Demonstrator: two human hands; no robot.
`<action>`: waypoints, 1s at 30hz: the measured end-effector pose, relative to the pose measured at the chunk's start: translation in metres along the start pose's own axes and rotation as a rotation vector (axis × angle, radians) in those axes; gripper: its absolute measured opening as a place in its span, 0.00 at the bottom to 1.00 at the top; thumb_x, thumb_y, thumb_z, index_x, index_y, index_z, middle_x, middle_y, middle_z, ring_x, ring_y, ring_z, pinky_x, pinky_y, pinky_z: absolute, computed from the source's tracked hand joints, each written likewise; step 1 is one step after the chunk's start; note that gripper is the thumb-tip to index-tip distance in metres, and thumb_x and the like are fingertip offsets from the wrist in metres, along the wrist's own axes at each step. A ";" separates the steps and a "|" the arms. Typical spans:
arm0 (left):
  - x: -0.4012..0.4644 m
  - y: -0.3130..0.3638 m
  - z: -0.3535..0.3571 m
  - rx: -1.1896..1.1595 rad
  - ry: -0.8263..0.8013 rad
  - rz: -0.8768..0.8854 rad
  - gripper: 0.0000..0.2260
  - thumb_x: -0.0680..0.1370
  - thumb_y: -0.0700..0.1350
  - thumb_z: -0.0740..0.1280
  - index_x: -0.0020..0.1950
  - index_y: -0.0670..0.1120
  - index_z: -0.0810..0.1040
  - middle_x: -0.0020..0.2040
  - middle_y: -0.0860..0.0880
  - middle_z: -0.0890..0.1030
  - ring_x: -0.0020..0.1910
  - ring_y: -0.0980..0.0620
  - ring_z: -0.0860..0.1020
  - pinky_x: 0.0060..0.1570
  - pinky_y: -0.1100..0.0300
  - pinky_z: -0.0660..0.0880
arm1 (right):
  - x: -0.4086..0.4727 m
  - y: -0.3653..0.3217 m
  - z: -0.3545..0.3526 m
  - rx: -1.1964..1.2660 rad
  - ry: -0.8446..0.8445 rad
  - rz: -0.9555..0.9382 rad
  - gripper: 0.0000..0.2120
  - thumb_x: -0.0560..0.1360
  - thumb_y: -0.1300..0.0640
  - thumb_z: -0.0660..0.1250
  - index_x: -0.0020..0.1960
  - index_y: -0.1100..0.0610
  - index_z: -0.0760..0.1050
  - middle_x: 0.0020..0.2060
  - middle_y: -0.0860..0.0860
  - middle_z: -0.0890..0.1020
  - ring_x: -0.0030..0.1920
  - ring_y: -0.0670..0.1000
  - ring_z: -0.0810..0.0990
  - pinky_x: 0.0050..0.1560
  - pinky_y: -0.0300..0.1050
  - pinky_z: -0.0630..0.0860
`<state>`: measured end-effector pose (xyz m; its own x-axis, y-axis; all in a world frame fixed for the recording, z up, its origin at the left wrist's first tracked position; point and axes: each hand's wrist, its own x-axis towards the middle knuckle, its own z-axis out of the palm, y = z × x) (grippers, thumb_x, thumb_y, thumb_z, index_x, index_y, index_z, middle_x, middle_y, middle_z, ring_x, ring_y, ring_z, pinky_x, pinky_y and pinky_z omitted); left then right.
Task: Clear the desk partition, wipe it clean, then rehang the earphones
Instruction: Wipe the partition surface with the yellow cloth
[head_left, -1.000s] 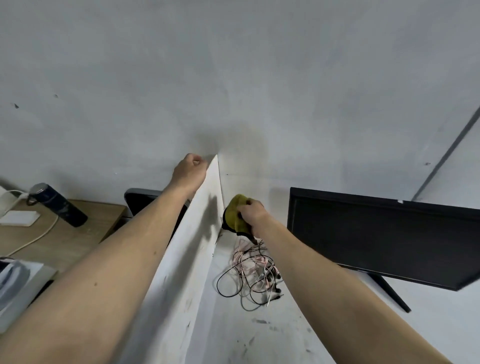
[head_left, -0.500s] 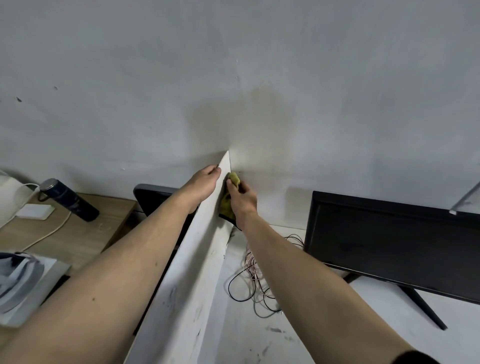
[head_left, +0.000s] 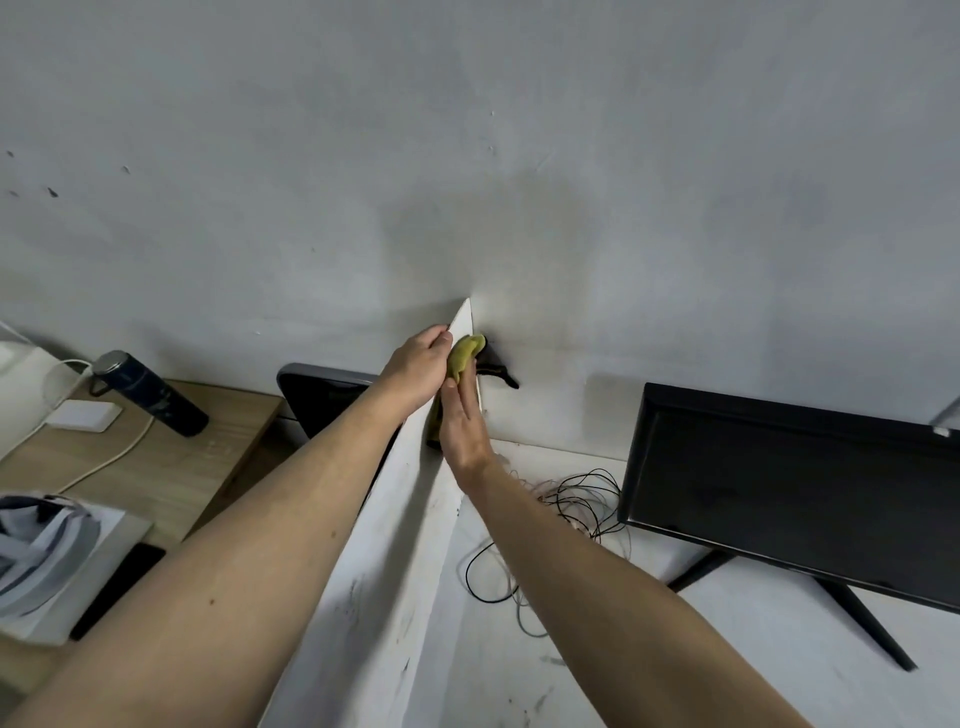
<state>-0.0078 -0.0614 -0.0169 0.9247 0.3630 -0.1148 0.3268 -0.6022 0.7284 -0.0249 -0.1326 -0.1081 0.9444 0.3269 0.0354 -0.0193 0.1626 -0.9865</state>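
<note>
- Fingers (head_left: 464, 402) of our right hand (head_left: 462, 428) lie straight and together, pressing the yellow-green cloth (head_left: 461, 358) flat against the right face of the white desk partition (head_left: 395, 519), close to its far end at the wall (head_left: 467, 156).
- Our left hand (head_left: 421, 366) holds the partition's top edge from the other side, thumb touching the cloth's upper fold; how its other fingers lie we cannot tell, as they are hidden behind the panel.
- We judge the wiping step to be in hand: the partition carries nothing now, and dark scuffs show on its nearer stretch.
- Our earphones (head_left: 561, 519) lie in a loose tangle of thin black and pale wires on the white desk (head_left: 779, 675), just beside the partition and in front of the black monitor (head_left: 789, 493).
- Next we likely need to draw the cloth along the panel toward us with firm flat pressure while the left hand steadies the top edge.
- Rehanging is not yet done; the tangle will probably need sorting before we drape it over the edge.
</note>
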 end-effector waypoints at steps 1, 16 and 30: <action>0.001 0.000 -0.001 0.002 0.002 0.004 0.18 0.84 0.51 0.55 0.71 0.49 0.72 0.69 0.50 0.75 0.68 0.49 0.72 0.65 0.60 0.66 | -0.004 0.005 0.004 -0.022 0.016 -0.028 0.29 0.84 0.52 0.49 0.82 0.51 0.43 0.81 0.45 0.46 0.79 0.41 0.44 0.78 0.38 0.43; 0.002 -0.002 0.001 -0.005 0.003 0.001 0.18 0.84 0.51 0.55 0.71 0.49 0.72 0.69 0.50 0.75 0.68 0.50 0.71 0.63 0.61 0.65 | -0.001 0.008 0.005 0.036 0.116 0.104 0.26 0.85 0.52 0.50 0.81 0.51 0.47 0.80 0.47 0.56 0.79 0.47 0.54 0.78 0.45 0.53; 0.002 -0.002 0.000 0.000 0.002 0.009 0.18 0.84 0.51 0.55 0.71 0.49 0.72 0.69 0.50 0.75 0.68 0.50 0.72 0.66 0.60 0.66 | 0.017 0.016 0.009 0.006 0.170 0.017 0.27 0.84 0.50 0.47 0.82 0.47 0.47 0.81 0.43 0.50 0.79 0.41 0.48 0.79 0.43 0.46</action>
<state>-0.0070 -0.0596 -0.0187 0.9271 0.3593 -0.1068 0.3187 -0.6054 0.7293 -0.0124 -0.1158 -0.1217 0.9858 0.1679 -0.0093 -0.0373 0.1643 -0.9857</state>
